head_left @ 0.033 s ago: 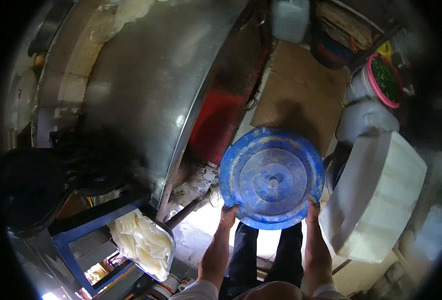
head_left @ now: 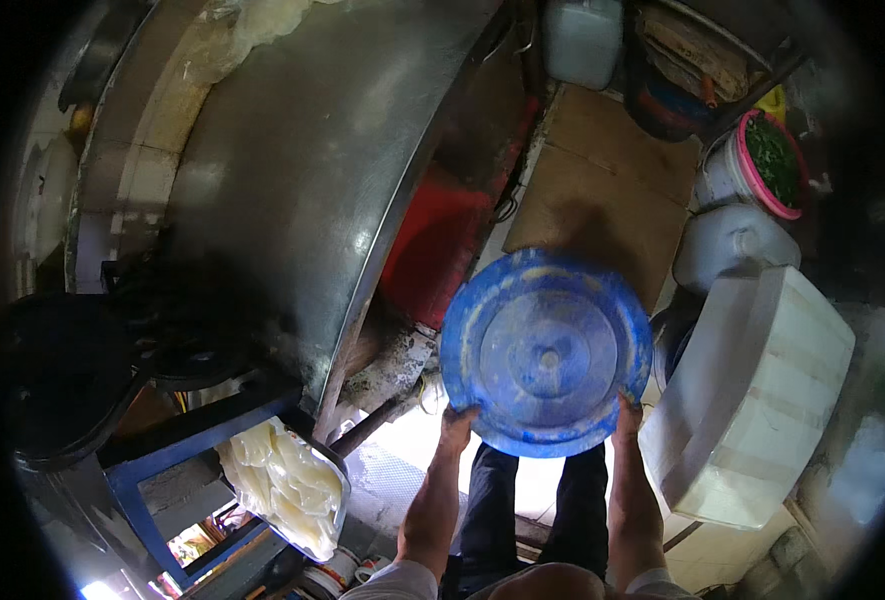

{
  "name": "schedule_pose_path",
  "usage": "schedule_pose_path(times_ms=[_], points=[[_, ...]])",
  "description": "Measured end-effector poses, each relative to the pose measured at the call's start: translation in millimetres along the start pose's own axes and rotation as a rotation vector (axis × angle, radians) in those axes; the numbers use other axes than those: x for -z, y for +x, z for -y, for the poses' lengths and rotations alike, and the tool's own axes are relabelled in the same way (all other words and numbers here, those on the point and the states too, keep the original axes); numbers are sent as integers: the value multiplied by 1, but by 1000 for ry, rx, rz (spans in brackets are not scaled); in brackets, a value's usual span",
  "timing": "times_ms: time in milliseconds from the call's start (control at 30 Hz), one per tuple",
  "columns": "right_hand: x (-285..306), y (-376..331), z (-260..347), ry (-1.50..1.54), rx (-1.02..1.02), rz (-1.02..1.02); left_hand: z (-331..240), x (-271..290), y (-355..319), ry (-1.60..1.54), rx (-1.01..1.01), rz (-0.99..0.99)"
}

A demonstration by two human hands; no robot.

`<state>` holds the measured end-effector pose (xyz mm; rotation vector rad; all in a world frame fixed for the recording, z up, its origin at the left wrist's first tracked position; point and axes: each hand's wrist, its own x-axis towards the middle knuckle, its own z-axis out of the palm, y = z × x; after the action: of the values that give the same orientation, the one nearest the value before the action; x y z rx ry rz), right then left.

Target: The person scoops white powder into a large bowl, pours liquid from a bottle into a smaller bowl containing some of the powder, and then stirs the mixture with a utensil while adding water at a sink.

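I hold a round blue plastic lid (head_left: pixel 547 352), worn and scuffed, flat in front of me at about waist height. My left hand (head_left: pixel 455 420) grips its lower left edge and my right hand (head_left: pixel 627 412) grips its lower right edge. Both forearms come up from the bottom of the picture, with my dark trousers visible between them. The lid hides the floor beneath it.
A big curved steel vessel (head_left: pixel 312 180) fills the left. Below it a metal tray of pale sheets (head_left: pixel 282 485) rests on a blue frame (head_left: pixel 162 450). A white foam box (head_left: pixel 762 390), a white jug (head_left: pixel 732 240) and a pink-rimmed bucket of greens (head_left: pixel 762 160) stand on the right. Cardboard (head_left: pixel 602 190) lies ahead.
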<state>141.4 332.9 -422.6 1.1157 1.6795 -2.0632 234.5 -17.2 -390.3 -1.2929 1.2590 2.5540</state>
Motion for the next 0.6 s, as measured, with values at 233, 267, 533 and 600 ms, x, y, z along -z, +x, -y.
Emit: schedule_pose_path(times_ms=[233, 267, 533, 600], points=[[-56, -19, 87, -11, 9, -3, -103, -67, -8, 260, -172, -180], [-53, -29, 95, -23, 6, -27, -114, -72, -19, 300, -55, -248], [-82, -100, 185, -51, 177, 9, -185, -109, -106, 121, -297, -220], [-104, -81, 191, -14, 212, 65, -186, -112, -101, 92, -350, -252]])
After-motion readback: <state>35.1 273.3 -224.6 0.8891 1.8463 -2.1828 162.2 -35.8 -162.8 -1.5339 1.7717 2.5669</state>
